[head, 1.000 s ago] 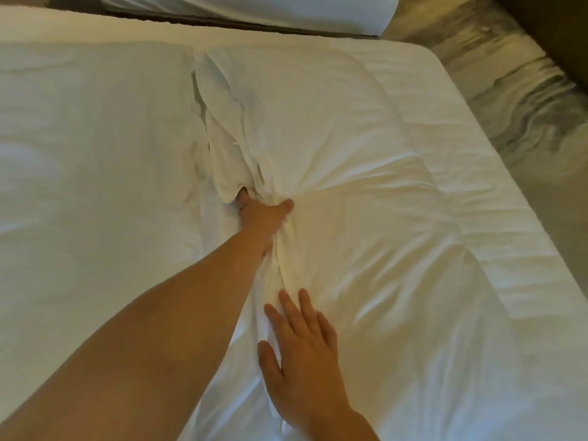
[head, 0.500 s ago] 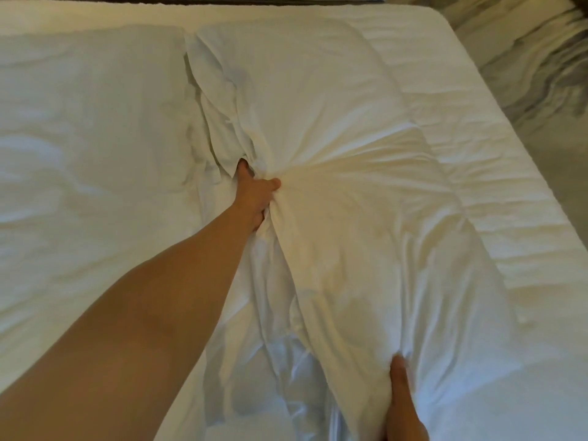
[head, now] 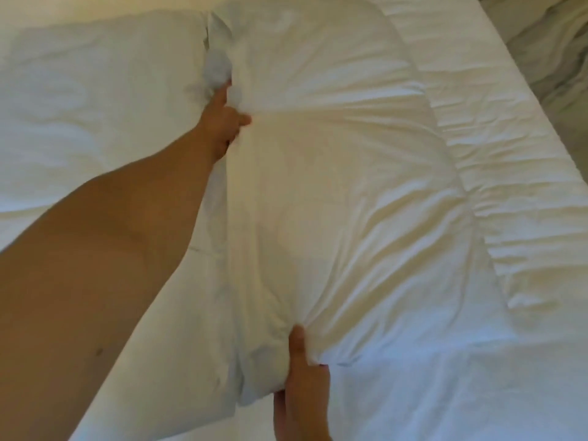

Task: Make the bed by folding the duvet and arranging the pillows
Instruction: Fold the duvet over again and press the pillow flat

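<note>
While both hands grip it at opposite ends, the pillow [head: 334, 202] lies on the sheet [head: 445, 393], so I judge that arranging is under way but unfinished; no folded duvet shows plainly. The left hand [head: 227, 122] bunches cloth at the far end, fingers curled in. The right hand [head: 300, 374] pinches the near end, thumb on top. Plump, soft and white, the pillow creases in rays from each grip. Touching its left side lies another white padded piece [head: 95, 106]; pillow or duvet, I cannot tell.

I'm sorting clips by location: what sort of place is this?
Probably a bedroom, perhaps in a hotel: a white-sheeted bed, and on it a plump white pillow gripped by the left hand and right hand.
</note>
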A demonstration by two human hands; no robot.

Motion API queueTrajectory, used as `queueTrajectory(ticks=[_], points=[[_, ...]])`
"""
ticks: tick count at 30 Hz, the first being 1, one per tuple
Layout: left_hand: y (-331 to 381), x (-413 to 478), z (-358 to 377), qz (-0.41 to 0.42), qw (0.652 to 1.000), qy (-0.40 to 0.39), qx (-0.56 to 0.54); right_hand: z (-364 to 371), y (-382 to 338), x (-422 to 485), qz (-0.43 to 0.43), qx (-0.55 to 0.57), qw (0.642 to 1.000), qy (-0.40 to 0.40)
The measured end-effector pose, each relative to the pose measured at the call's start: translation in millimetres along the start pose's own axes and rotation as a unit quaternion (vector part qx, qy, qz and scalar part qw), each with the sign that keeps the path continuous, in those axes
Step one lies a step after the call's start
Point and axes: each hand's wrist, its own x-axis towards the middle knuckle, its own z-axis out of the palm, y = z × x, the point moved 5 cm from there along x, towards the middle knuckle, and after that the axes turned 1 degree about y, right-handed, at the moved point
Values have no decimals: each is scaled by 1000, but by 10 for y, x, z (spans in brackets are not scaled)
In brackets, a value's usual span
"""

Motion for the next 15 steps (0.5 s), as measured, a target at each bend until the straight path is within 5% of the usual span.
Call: queueTrajectory(ticks=[3, 8, 11, 15], points=[[-497, -177, -130, -6, 996, 15, 91, -90, 180, 111, -13, 5, 1000, 16], [-354, -224, -39, 70, 973, 66, 212, -152, 307, 169, -30, -23, 996, 77], [-185, -518, 88, 25, 910, 138, 390, -114, 197, 32, -46, -23, 992, 115], [-302, -1237, 641, 108, 865, 83, 483, -61, 148, -115, -13, -89, 990, 109]])
